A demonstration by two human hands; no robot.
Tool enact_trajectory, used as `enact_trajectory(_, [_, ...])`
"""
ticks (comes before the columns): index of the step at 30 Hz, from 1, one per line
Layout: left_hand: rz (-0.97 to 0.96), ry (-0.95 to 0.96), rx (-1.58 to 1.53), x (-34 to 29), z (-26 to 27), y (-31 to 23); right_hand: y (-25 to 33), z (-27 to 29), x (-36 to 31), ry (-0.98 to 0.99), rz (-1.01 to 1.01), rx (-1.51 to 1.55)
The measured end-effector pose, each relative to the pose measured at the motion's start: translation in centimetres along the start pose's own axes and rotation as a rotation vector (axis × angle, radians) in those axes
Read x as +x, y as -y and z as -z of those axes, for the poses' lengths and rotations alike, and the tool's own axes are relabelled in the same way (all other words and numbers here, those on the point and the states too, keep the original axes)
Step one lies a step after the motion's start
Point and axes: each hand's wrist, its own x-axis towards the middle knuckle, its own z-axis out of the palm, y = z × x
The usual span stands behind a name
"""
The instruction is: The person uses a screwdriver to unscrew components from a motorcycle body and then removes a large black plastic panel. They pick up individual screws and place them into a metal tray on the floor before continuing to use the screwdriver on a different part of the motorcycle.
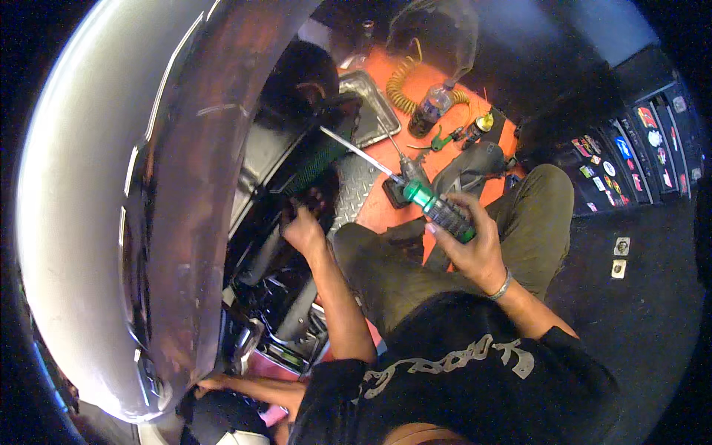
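My right hand [471, 241] is closed around the handle of a screwdriver [426, 200] with a green and black grip. Its long steel shaft points up and left toward the vehicle, its tip close to a dark mesh-like part [308, 167]. My left hand [302, 228] reaches in among dark vehicle parts, its fingers curled and mostly in shadow; whatever they grip is hidden. Just below it runs a grey tube-like part [263, 261]. A large pale, curved body panel [81, 222] with a dark reddish-brown inner side [182, 245] stands to the left.
On the orange surface [374, 208] are a metal tray [393, 132], a yellow coiled hose [398, 85], a plastic bottle [429, 115], a green air blow gun [443, 141] and a yellow-topped bottle [480, 127]. A stickered black cabinet [604, 159] stands right. Another person's hand [213, 382] touches the panel's lower edge.
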Motion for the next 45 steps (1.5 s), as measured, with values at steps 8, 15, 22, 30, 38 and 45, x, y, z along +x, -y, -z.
enact_trajectory(8, [0.066, -0.057, 0.535, -0.7, 0.5, 1.3, -0.5, 2.5, -1.6, 0.147, -0.351, 0.158])
enact_trajectory(15, [-0.201, 0.052, 0.422, -1.3, 2.7, 2.8, -0.3, 3.4, -1.2, 0.358, -0.907, 0.823])
enact_trajectory(22, [-0.244, -0.05, 0.397, -0.3, 2.7, 6.3, -0.9, 1.4, -1.0, 0.095, -0.355, 0.295])
enact_trajectory(30, [-0.091, 0.029, 0.417, -1.7, 2.8, 3.4, 2.4, 0.7, -0.2, 0.066, -0.565, 0.396])
enact_trajectory(38, [0.058, 0.025, 0.315, -2.1, 1.4, 1.2, 0.8, 0.4, 0.0, -0.055, 0.098, -0.445])
enact_trajectory(45, [-0.262, -0.017, 0.38, -0.2, 4.4, 6.7, 2.6, -1.4, -0.3, -0.08, 0.12, -0.46])
